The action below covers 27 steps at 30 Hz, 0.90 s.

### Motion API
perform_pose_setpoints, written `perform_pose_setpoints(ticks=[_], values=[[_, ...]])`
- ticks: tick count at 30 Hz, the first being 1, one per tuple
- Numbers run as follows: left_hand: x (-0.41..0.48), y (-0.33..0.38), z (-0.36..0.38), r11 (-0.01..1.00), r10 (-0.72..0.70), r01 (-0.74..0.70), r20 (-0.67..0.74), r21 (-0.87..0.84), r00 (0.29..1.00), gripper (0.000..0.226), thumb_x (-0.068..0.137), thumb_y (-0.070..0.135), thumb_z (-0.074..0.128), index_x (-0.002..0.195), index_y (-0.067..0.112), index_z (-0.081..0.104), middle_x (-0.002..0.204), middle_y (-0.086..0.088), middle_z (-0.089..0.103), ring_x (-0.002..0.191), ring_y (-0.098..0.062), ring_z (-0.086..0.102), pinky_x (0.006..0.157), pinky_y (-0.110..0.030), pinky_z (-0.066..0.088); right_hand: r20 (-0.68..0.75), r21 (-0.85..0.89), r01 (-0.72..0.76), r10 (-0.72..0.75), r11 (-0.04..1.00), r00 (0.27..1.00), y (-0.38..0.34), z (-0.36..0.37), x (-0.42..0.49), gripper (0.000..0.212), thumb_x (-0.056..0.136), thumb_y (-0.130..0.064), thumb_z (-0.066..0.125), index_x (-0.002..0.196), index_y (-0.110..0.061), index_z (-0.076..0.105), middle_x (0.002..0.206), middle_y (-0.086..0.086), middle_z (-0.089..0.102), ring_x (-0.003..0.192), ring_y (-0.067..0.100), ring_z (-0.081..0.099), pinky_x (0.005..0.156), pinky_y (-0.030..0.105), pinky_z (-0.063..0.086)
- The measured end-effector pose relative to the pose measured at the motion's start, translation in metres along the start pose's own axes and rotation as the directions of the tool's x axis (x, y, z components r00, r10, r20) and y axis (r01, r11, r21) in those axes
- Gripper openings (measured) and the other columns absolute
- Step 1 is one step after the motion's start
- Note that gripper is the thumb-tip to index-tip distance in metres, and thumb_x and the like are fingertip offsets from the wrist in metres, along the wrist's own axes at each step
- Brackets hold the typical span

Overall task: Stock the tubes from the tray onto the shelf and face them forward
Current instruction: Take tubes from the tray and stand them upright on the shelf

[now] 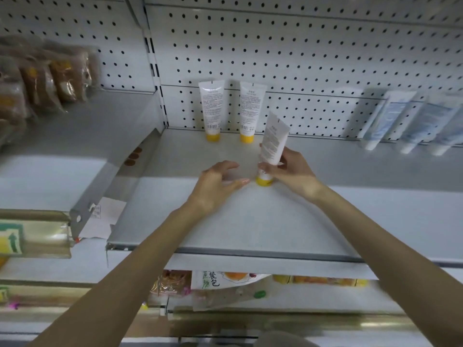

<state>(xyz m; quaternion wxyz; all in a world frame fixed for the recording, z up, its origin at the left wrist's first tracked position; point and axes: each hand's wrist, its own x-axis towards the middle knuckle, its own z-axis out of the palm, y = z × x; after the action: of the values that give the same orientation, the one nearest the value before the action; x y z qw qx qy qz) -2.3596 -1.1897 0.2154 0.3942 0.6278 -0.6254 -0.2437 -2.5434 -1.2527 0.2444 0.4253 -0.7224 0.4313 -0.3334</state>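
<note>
On the grey metal shelf [250,221], the right hand [288,171] grips a white plastic tube with a yellow cap [271,146], tilted, cap down. The left hand [215,184], fingers spread, holds nothing just beside the cap. Two matching tubes [211,108] stand behind.

On the pale shelf [250,221] the right hand [290,171] grips a white tube [273,141] low on its body, its yellow cap [263,181] down on the shelf and its top tilted right, while the left hand [215,186] sits just beside the cap with fingers loose, holding nothing. Behind them a second tube [211,108] and a third tube [250,108] stand cap-down against the pegboard wall [300,58], barcodes turned outward. Blurred blue-and-white tubes [385,118] lean farther right, brown bagged goods [50,78] fill the neighbouring shelf at left, and packets [225,281] show below.
</note>
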Motion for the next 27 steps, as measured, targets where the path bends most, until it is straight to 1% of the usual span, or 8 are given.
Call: perform_pose_setpoints(ticks=[3,6,7,9,15,20,23,27], values=[[-0.006,-0.005,0.001,0.930,0.116,-0.156,0.137,0.333,0.984,0.061,0.088,0.045,0.060,0.139,0.015,0.045,0.144,-0.005,0.046,0.137,-0.019,0.035,0.112,-0.024,0.017,-0.081,-0.121,-0.039,0.030,0.992,0.996,0.013,-0.022,0.016,0.026,0.086,-0.023,0.068,0.110,-0.020,0.057,0.107,0.001,0.065,0.094,0.011,0.061,0.081,0.023,0.048],[-0.008,-0.007,0.006,0.850,0.115,-0.201,0.200,0.488,0.973,0.065,0.089,0.057,0.048,0.144,0.023,0.036,0.154,-0.001,0.031,0.145,-0.014,0.017,0.119,-0.035,0.003,-0.140,-0.151,-0.051,0.029,0.987,0.990,0.026,-0.037,0.032,0.017,0.087,-0.023,0.066,0.103,-0.024,0.061,0.110,0.006,0.066,0.097,0.019,0.062,0.088,0.039,0.053],[-0.008,-0.008,0.007,0.838,0.107,-0.198,0.202,0.509,0.973,0.065,0.090,0.058,0.045,0.144,0.024,0.037,0.154,-0.001,0.030,0.145,-0.014,0.016,0.119,-0.036,0.002,-0.157,-0.134,-0.052,0.031,0.990,0.987,0.029,-0.039,0.036,0.016,0.087,-0.022,0.066,0.103,-0.022,0.062,0.109,0.009,0.067,0.095,0.021,0.063,0.086,0.042,0.054],[-0.008,-0.007,0.008,0.814,0.103,-0.205,0.212,0.544,0.972,0.064,0.091,0.059,0.041,0.144,0.025,0.037,0.155,-0.001,0.028,0.145,-0.015,0.016,0.118,-0.037,0.003,-0.204,-0.085,-0.072,0.054,0.994,0.977,0.032,-0.041,0.045,0.017,0.087,-0.021,0.067,0.103,-0.019,0.063,0.106,0.013,0.066,0.091,0.020,0.063,0.081,0.040,0.057],[-0.008,-0.006,0.007,0.779,0.087,-0.218,0.242,0.589,0.966,0.063,0.093,0.059,0.034,0.147,0.026,0.032,0.157,-0.001,0.025,0.146,-0.017,0.015,0.118,-0.039,0.004,-0.288,-0.040,-0.080,0.065,0.996,0.955,0.034,-0.038,0.071,0.026,0.086,-0.015,0.068,0.110,-0.006,0.065,0.107,0.010,0.068,0.088,0.016,0.065,0.079,0.034,0.058],[-0.009,-0.007,0.008,0.748,0.048,-0.192,0.238,0.635,0.970,0.063,0.092,0.062,0.029,0.148,0.032,0.027,0.158,0.001,0.020,0.146,-0.017,0.012,0.118,-0.042,0.003,-0.310,-0.038,-0.089,0.073,0.995,0.948,0.046,-0.040,0.088,0.031,0.083,-0.019,0.072,0.112,-0.012,0.063,0.109,0.004,0.068,0.097,0.017,0.066,0.081,0.030,0.056],[-0.010,-0.007,0.008,0.728,0.017,-0.158,0.213,0.668,0.977,0.062,0.092,0.064,0.025,0.148,0.036,0.023,0.159,0.001,0.018,0.147,-0.018,0.010,0.119,-0.044,0.003,-0.331,-0.063,-0.083,0.057,0.995,0.942,0.053,-0.040,0.090,0.033,0.082,-0.022,0.074,0.108,-0.012,0.057,0.105,0.001,0.067,0.094,0.013,0.064,0.081,0.023,0.052],[-0.011,-0.006,0.007,0.730,-0.005,-0.147,0.220,0.668,0.975,0.062,0.092,0.064,0.023,0.149,0.037,0.020,0.159,0.001,0.015,0.147,-0.018,0.007,0.119,-0.044,0.001,-0.353,-0.033,-0.054,0.039,0.998,0.935,0.059,-0.037,0.092,0.027,0.082,-0.018,0.073,0.103,-0.014,0.056,0.099,-0.002,0.066,0.089,0.010,0.063,0.071,0.007,0.047]])
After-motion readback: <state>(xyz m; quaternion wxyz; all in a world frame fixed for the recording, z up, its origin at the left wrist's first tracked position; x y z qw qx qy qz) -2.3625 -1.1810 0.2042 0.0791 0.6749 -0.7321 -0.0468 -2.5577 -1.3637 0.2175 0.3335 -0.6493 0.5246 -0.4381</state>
